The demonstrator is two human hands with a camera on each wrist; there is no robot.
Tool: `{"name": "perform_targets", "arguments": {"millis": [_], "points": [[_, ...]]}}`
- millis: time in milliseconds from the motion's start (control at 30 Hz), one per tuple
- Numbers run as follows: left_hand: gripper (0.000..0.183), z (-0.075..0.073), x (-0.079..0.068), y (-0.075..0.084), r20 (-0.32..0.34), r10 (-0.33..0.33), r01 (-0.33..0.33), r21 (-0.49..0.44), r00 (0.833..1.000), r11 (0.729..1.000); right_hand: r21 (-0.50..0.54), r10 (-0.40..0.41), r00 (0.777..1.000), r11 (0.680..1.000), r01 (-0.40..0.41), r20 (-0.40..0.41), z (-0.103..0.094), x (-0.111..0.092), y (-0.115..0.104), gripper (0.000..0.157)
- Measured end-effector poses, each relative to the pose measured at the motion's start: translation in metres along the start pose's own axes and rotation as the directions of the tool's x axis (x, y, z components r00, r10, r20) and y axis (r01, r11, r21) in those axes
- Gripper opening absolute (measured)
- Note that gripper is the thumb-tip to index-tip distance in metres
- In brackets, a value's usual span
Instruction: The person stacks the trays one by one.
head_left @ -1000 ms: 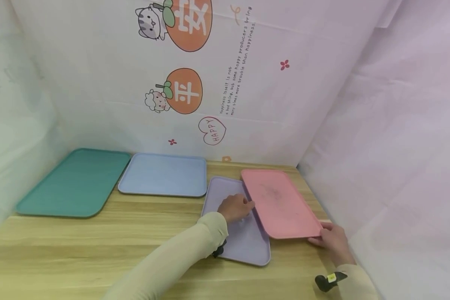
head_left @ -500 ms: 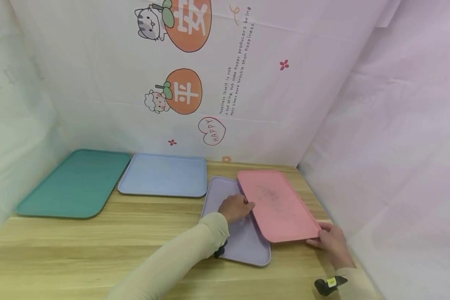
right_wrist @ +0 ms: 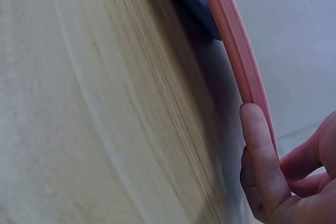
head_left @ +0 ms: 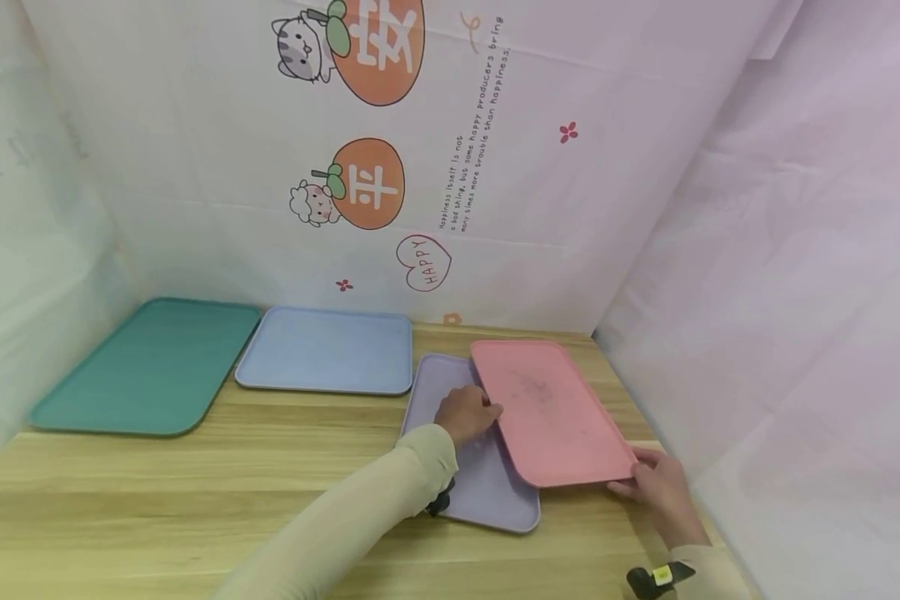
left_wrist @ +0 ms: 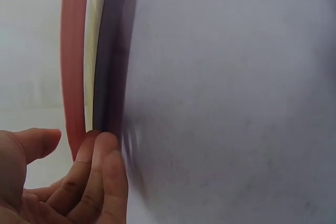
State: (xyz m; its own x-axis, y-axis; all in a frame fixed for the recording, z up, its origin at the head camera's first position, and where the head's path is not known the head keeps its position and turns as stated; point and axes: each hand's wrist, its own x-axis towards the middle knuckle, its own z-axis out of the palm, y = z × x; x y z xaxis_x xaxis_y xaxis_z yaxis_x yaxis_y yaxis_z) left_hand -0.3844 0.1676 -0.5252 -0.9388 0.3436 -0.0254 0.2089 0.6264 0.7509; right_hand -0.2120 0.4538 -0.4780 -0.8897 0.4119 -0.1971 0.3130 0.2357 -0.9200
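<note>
A pink tray point(head_left: 555, 417) with dark smudges in its middle overlaps the right part of a lilac tray point(head_left: 487, 487). My left hand point(head_left: 467, 414) grips the pink tray's left edge, its fingertips down at the lilac tray's surface. In the left wrist view the pink rim point(left_wrist: 75, 66) stands a little above the lilac tray point(left_wrist: 220, 103), with a gap between them. At the near right corner, my right hand point(head_left: 662, 492) holds the pink tray between thumb and fingers. Its fingers point(right_wrist: 260, 145) lie along the underside, raised off the wood.
A light blue tray point(head_left: 326, 350) lies at the back, beside a larger green tray point(head_left: 157, 367) on the left. All of them are on a wooden table point(head_left: 195, 517). White printed cloth point(head_left: 525, 250) hangs behind, and plain cloth point(head_left: 795, 333) closes off the right side.
The pink tray has shifted left and slightly toward me, covering more of the lilac tray. My right hand has moved left with it; the left hand has barely moved.
</note>
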Motion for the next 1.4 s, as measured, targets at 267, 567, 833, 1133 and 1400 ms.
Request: {"name": "perform_targets", "arguments": {"millis": [267,567,833,1133,1400], "points": [[0.028,-0.008,0.001,-0.004,0.036,-0.045,0.048,-0.110,0.998,0.993,0.020,0.020,0.999,1.000,-0.021,0.037,0.007,-0.005,-0.001,0.065],[0.011,-0.052,-0.062,0.047,0.027,-0.174,0.174,-0.311,0.984,0.934,0.028,0.011,1.000,1.000,-0.012,0.029,0.016,-0.011,-0.001,0.064],[0.013,-0.055,-0.061,0.043,0.014,-0.223,0.216,-0.316,0.975,0.924,0.039,0.003,0.999,0.999,-0.005,0.032,0.021,-0.013,0.002,0.058],[0.015,-0.052,-0.034,0.018,0.041,-0.241,0.243,-0.275,0.970,0.930,0.041,-0.012,0.999,0.999,0.010,0.038,0.028,-0.019,-0.003,0.055],[0.015,-0.065,-0.043,0.018,0.040,-0.227,0.228,-0.290,0.973,0.929,0.008,-0.010,0.999,1.000,0.010,0.033,0.037,-0.022,-0.009,0.056]]}}
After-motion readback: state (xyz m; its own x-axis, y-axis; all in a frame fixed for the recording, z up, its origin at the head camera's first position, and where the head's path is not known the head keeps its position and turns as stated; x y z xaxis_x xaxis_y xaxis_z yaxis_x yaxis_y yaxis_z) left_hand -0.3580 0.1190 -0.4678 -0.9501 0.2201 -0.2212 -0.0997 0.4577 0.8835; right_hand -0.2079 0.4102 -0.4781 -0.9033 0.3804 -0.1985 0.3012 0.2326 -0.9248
